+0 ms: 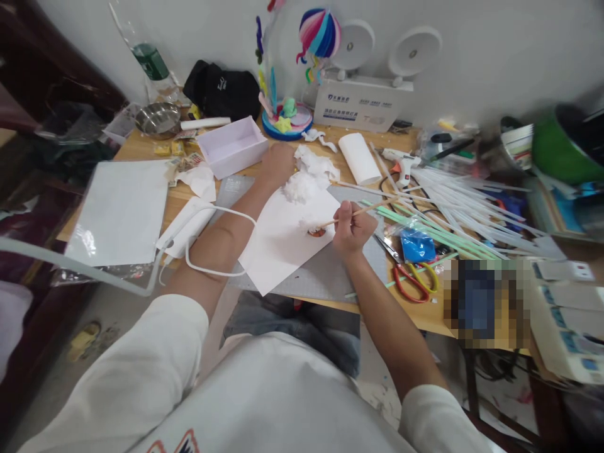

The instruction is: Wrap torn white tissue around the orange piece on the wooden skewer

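My right hand (353,229) is closed around a thin wooden stick (377,205). The stick's lower end meets a small tuft of white fluff by a round orange-brown piece (317,232) on a white sheet of paper (283,242). My left hand (279,165) rests at the far edge of the sheet, beside a heap of white fluffy material (304,187) and crumpled white tissue (318,163). Its fingers point away from me and are mostly hidden, so I cannot see whether they grip anything. A grey cutting mat (340,277) lies under the paper.
Red-and-yellow scissors (413,283), a glue gun (402,163) and many pale strips (462,201) lie to the right. At the back stand a lilac box (233,151) and a colourful balloon craft (287,129). A white bent arm (108,277) crosses over my left forearm.
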Motion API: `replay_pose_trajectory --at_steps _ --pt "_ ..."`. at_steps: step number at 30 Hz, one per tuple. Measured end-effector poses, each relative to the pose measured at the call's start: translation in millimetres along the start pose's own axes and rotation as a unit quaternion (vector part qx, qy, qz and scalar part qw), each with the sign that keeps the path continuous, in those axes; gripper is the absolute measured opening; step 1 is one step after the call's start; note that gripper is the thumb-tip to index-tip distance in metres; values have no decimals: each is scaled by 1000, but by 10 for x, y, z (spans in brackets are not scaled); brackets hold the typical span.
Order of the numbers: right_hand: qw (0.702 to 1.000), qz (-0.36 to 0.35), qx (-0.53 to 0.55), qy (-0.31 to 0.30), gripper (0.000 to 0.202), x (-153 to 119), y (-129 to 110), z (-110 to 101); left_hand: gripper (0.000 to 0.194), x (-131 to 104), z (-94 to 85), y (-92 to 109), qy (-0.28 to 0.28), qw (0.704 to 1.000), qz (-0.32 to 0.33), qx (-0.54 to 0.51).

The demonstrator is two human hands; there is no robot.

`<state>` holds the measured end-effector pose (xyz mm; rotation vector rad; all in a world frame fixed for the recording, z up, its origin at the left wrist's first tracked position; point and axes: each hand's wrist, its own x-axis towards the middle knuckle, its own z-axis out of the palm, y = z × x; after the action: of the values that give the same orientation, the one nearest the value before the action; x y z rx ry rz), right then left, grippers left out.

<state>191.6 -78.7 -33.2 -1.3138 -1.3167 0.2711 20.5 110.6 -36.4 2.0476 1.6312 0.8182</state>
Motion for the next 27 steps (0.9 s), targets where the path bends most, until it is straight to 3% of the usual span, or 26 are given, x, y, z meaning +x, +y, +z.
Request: replay_pose_trajectory --at_steps 6,10,16,20,24,27 --pt "999 30 11 20 57 -9 58 3 10 -172 -220 -90 82 996 -19 -41" --pt "999 24 23 5 58 -18 71 2 5 -521 -382 -4 74 979 -47 -185" --pt "998 22 26 -54 61 -34 42 18 18 -1268 -463 198 -51 937 -110 -329" --pt "995 26 32 -89 59 -44 32 33 18 -1648 -507 212 -158 919 -115 -342" --pt "993 42 42 -105 54 -46 46 50 13 -1873 -535 218 -268 924 -58 -268" --pt "993 51 39 -95 54 -42 66 59 12 -1924 -497 263 -277 934 -4 -226"
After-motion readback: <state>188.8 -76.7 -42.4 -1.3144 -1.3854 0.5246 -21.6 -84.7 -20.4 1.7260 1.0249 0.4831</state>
